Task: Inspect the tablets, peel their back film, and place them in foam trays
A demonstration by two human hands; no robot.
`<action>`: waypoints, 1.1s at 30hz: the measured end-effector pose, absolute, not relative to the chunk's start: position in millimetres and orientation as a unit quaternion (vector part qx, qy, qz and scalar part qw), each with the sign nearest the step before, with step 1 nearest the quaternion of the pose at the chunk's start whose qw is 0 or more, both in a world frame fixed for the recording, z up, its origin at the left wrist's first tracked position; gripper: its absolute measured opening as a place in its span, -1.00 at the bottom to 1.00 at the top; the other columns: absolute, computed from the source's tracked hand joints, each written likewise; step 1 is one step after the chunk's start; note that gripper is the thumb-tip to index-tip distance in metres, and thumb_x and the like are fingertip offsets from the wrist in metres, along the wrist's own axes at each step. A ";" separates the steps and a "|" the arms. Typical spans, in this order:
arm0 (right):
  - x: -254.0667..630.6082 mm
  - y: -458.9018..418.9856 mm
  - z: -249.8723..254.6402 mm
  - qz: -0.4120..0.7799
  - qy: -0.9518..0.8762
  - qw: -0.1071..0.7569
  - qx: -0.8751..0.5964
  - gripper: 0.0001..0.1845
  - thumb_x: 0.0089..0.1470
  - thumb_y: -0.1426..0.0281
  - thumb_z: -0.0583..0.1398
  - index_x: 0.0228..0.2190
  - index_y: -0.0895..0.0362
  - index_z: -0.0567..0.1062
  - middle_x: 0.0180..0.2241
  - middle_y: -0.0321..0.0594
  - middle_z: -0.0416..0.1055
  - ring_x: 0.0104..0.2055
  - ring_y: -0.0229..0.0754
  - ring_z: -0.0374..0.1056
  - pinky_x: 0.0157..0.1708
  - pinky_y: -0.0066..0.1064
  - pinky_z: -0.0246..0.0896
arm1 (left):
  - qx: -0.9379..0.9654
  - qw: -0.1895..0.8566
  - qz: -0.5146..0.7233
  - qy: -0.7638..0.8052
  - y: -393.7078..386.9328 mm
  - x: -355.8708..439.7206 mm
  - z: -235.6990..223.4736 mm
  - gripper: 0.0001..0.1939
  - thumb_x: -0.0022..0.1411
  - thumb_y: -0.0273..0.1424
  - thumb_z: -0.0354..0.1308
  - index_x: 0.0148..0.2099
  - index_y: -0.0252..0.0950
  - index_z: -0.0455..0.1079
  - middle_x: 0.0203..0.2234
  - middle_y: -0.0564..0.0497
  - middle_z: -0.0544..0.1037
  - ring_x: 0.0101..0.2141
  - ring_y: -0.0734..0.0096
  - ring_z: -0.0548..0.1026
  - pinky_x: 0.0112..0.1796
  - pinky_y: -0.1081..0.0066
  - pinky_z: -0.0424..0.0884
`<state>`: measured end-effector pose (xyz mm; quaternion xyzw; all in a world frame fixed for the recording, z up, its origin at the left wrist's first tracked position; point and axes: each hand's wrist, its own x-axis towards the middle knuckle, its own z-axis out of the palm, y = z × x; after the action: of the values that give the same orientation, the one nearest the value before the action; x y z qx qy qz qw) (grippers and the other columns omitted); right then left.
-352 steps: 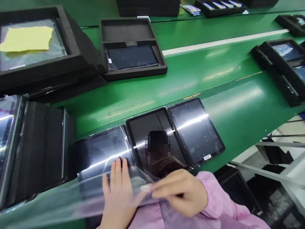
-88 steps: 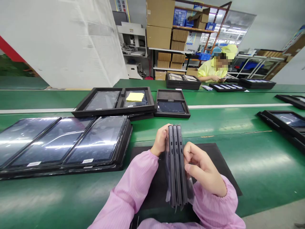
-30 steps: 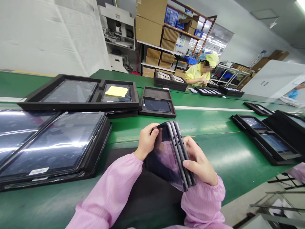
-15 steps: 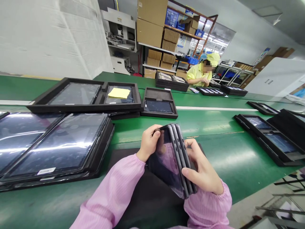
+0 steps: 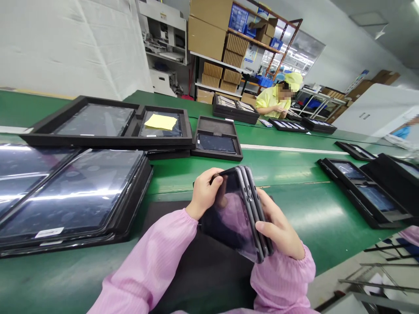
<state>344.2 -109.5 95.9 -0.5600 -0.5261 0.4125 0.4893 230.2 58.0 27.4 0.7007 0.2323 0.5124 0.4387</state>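
Note:
Three tablets (image 5: 234,218) stand on edge, pressed together in a stack and tilted, their grey side edges facing up and toward me. My left hand (image 5: 206,192) is closed on their far left side, thumb over the front screen. At the right, my right hand (image 5: 278,224) grips the stack, thumb on the grey edges and fingers behind. Clear film shows at the screen's lower corner. Beneath them a black foam sheet (image 5: 209,270) lies on the green bench. To the left, more film-covered tablets (image 5: 78,192) with white labels lie on black trays.
Behind is a black foam tray (image 5: 114,138) with two tablets, one under a yellow paper (image 5: 161,122). A smaller foam box (image 5: 216,126) holds another tablet. More foam trays (image 5: 356,192) stand at right. A person in yellow (image 5: 271,100) works across the green bench (image 5: 327,218).
Earlier, tablets lay flat on the bench while the hands handled clear film. Three tablets were then held upright in both hands; the stack has since turned, showing a screen. Lately it shifts only slightly.

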 end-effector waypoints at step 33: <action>314.8 -124.0 101.5 0.360 -0.572 0.434 -0.595 -0.29 0.06 0.38 0.19 0.24 0.05 0.16 -0.33 -0.22 0.46 -0.43 -0.12 0.37 -0.34 -0.30 0.35 | 0.678 0.495 0.507 0.197 55.3 226.8 25.6 -0.23 0.07 0.35 -0.14 -0.39 -0.27 0.44 -0.46 -0.10 0.57 -0.38 0.17 0.50 -0.30 0.25 0.39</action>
<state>314.8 -124.0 101.5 -0.5954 -0.5724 0.3602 0.4336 226.8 55.3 25.6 0.6778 0.1971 0.5068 0.4948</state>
